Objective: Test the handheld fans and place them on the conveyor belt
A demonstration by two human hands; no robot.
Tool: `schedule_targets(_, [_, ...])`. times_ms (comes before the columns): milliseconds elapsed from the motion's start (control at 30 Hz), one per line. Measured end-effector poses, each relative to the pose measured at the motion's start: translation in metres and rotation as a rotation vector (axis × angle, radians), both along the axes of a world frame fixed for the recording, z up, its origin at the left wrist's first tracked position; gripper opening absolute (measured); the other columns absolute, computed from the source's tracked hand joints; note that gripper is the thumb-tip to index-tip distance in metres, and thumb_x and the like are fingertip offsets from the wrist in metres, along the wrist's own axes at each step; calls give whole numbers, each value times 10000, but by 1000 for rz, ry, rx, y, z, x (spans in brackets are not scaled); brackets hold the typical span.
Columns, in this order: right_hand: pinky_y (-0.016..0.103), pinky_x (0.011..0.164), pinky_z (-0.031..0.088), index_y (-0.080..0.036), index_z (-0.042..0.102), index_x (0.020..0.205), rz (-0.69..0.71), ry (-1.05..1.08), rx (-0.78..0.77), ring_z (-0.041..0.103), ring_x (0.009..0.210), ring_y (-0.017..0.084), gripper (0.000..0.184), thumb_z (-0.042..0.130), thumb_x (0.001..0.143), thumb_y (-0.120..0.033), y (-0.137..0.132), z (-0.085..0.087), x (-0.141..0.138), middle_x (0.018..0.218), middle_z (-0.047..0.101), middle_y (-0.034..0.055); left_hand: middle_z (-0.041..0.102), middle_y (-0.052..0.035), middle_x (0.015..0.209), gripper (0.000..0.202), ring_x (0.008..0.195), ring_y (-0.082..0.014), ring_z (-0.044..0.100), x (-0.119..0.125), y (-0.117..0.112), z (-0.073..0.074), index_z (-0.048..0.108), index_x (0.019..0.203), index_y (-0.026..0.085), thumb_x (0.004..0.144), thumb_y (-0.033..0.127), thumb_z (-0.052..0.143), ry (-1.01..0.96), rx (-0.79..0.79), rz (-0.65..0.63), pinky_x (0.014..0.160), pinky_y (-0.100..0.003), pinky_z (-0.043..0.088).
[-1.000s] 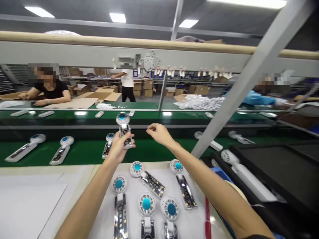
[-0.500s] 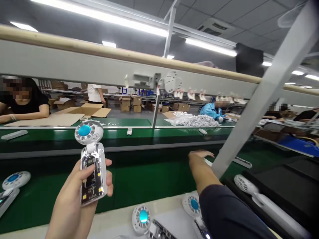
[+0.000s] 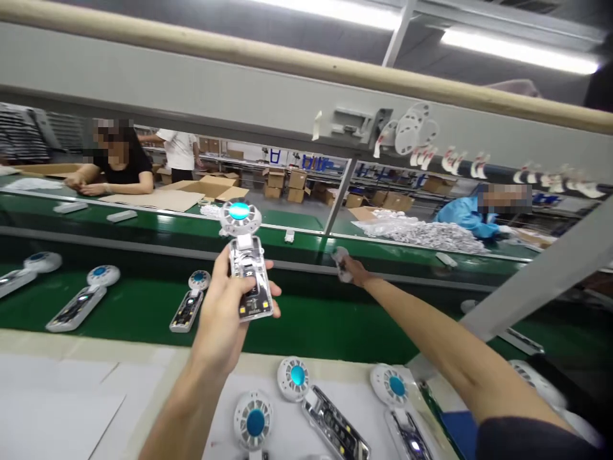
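Clear-bodied handheld fan point(image 3: 248, 276) with a round white head and a glowing teal hub stands upright in my left hand point(image 3: 216, 316), raised above the green conveyor belt point(image 3: 306, 326), its circuit board and small yellow lights showing through the transparent casing. My left fingers point(image 3: 274, 292) are closed round the body with the thumb across its side, and the grip looks firm. My right arm stretches toward the far side of the belt, and my right hand point(image 3: 355, 271) is pinched nearly shut on a small pale grey piece point(image 3: 341, 264), too blurred for me to say what it is. Below me, more white-headed fans point(image 3: 297, 375) lie flat on the white sheet point(image 3: 57, 409) over the cream worktop point(image 3: 143, 359), and a row of similar fans point(image 3: 191, 300) lies along the belt. Beyond, a person in a black top point(image 3: 122, 167) leans over a sheet of cardboard point(image 3: 153, 200), and a person in a blue coat point(image 3: 462, 217) sits near a heap of white parts in plastic point(image 3: 421, 236). As I judge it, the step in hand is holding this one fan up apart from the rows; any next move calls for a free patch to set it down without knocking its neighbours.
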State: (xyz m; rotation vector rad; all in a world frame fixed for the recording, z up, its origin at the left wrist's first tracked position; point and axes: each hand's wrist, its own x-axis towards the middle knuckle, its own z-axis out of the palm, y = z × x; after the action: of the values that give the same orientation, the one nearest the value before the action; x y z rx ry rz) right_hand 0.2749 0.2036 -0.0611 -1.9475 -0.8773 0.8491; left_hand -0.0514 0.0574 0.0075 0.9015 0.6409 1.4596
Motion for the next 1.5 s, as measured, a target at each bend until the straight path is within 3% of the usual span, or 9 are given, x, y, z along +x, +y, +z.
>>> schedule_targets(133, [270,648,580,-115,617,1144,220,401,79,664,766,132,274,515,1030,-343,-5,43,-74,1012,679,75,669,-113,1193,691,724,-190,705,-1,-4,2,363,1427,244,801,185,650,13,42,-38,541,-300,594])
schedule_targets(233, [246,581,588,-72,623,1077,371,611,158,675,708,142,302,349,1012,-180,-43,75,-106,1010,711,158,652,-113,1239,693,745,-184,711,-4,-8,3,342,1419,268,810,187,665,27,95,-63,576,-310,608])
schedule_targets(367, [270,645,633,-78,623,1106,493,720,283,719,755,166,317,429,857,-56,-104,93,-128,1093,720,158,645,-107,1256,721,724,-178,712,-7,-10,1,295,1390,296,798,163,683,40,177,-83,581,-328,615])
schedule_targets(567, [359,695,656,-230,498,1323,583,528,605,739,847,216,593,669,765,-127,-174,82,-127,1141,684,62,628,-105,1273,700,742,-186,723,-3,-19,2,265,1365,306,818,128,664,42,259,-232,630,-350,617])
schedule_targets(667, [407,764,652,-269,424,1399,597,520,652,732,929,233,670,694,791,-191,-198,73,-116,1217,651,66,626,-102,1254,685,743,-184,717,8,-26,3,293,1378,288,817,112,646,38,250,-301,613,-326,604])
schedule_targets(767, [393,736,647,-290,391,1427,581,540,637,731,919,228,682,687,819,-204,-213,60,-103,1242,638,74,631,-103,1210,670,707,-169,702,23,-32,1,322,1379,255,807,109,639,24,205,-365,587,-305,587])
schedule_targets(933, [400,766,639,-313,367,1438,554,563,648,720,932,219,686,675,837,-189,-221,42,-92,1254,632,71,611,-104,1225,681,765,-166,686,43,-37,-10,314,1397,256,816,113,639,66,169,-396,606,-308,597])
schedule_targets(1067, [413,788,639,-327,338,1459,582,586,663,712,1001,243,704,668,852,-191,-222,40,-89,1293,613,78,578,-112,1292,717,841,-178,681,51,-40,-19,283,1427,284,834,129,653,121,208,-374,637,-316,608])
schedule_targets(1500, [316,704,616,-341,355,1459,600,638,686,700,921,186,706,662,845,-174,-218,41,-86,1262,626,58,628,-109,1215,620,691,-166,690,52,-40,-17,336,1364,267,833,118,620,98,159,-386,590,-324,581])
